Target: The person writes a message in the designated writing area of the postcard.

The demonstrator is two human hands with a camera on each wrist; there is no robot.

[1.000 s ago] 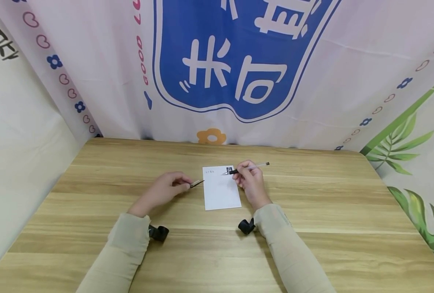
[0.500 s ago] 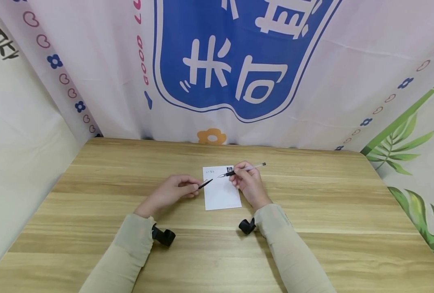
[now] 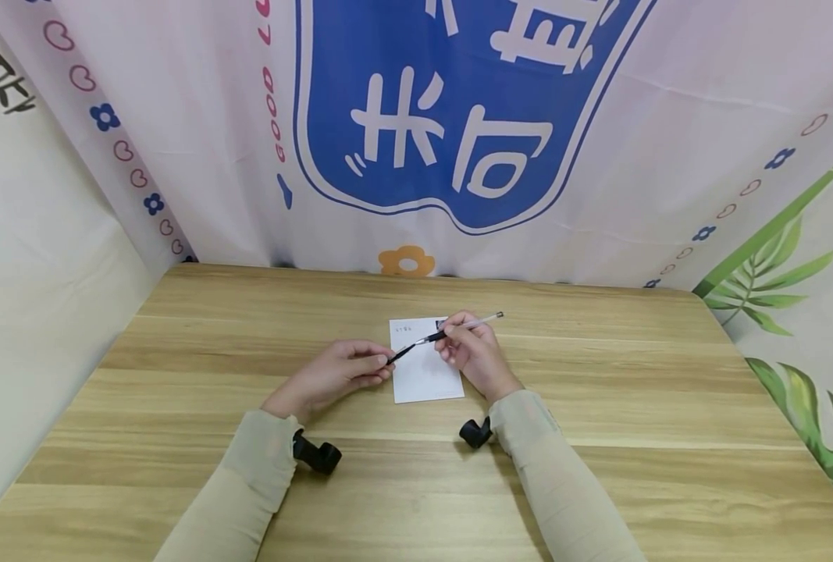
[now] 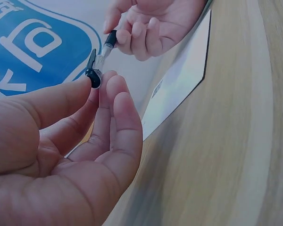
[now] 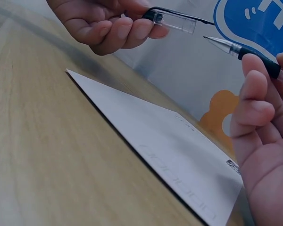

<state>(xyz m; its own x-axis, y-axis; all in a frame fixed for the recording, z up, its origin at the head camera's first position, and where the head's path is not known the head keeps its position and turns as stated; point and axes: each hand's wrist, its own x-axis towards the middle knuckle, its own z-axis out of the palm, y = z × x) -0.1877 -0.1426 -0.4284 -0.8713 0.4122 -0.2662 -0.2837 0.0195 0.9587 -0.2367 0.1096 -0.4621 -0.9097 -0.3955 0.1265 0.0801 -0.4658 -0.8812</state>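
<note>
My left hand (image 3: 337, 376) pinches a clear pen cap with a black clip (image 5: 177, 22) between thumb and fingertips. In my right hand (image 3: 479, 355) is a gel pen (image 3: 485, 320) with a clear barrel and black grip, held near its front. The pen's metal tip (image 5: 219, 44) points at the cap's open end. A small gap shows between them in the right wrist view; in the head view they look nearly touching. Beneath both hands lies a white card (image 3: 426, 381) with small writing at its top left and a dark printed square at its top right, partly hidden.
The wooden table (image 3: 247, 312) extends on all sides of the card. Behind it hangs a printed cloth (image 3: 226, 156) with a large blue emblem. Black wrist cameras (image 3: 318, 457) are strapped to both wrists.
My left hand has moved right with the cap, over the card's left edge. My right hand has shifted slightly left, so the pen tip and cap are now close together.
</note>
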